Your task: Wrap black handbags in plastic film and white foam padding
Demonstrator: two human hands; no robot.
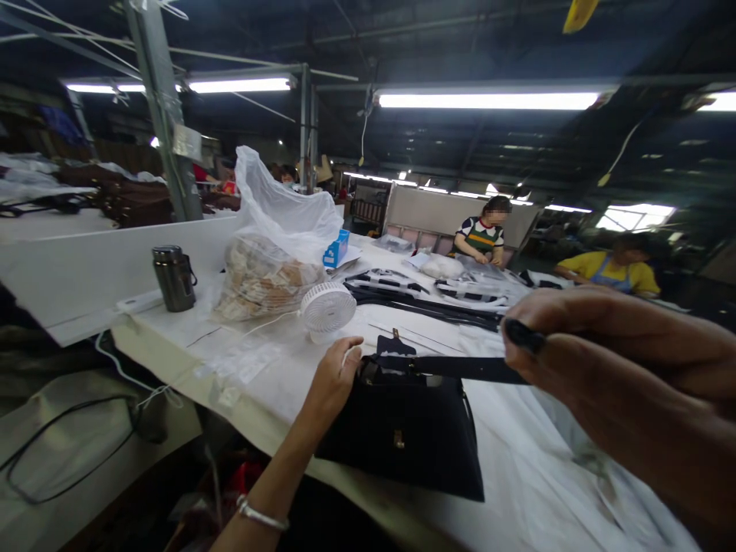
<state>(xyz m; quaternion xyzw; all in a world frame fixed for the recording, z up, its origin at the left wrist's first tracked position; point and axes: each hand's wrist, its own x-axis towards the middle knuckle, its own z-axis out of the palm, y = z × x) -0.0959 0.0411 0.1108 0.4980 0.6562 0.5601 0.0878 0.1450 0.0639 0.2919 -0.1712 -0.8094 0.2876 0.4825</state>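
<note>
A black handbag (402, 437) with a small gold-coloured clasp on its front lies at the table's near edge. My left hand (338, 372) is closed on the bag's upper left corner, thumb on top and the other fingers partly hidden. From that corner a black strap (468, 369) is stretched rightward across the bag's top. Its far end is pinched between the thumb and fingers of my right hand (598, 345), which is raised close to the camera. Behind the strap a dark flap (395, 345) with a gold-coloured fitting stands up.
Beyond the bag stand a small white fan (327, 308), a clear plastic bag of brownish pieces (270, 276), a dark flask (173, 278) and a blue box (336, 249). Black straps (425, 307) lie across the white table (270, 391). Two people work farther back.
</note>
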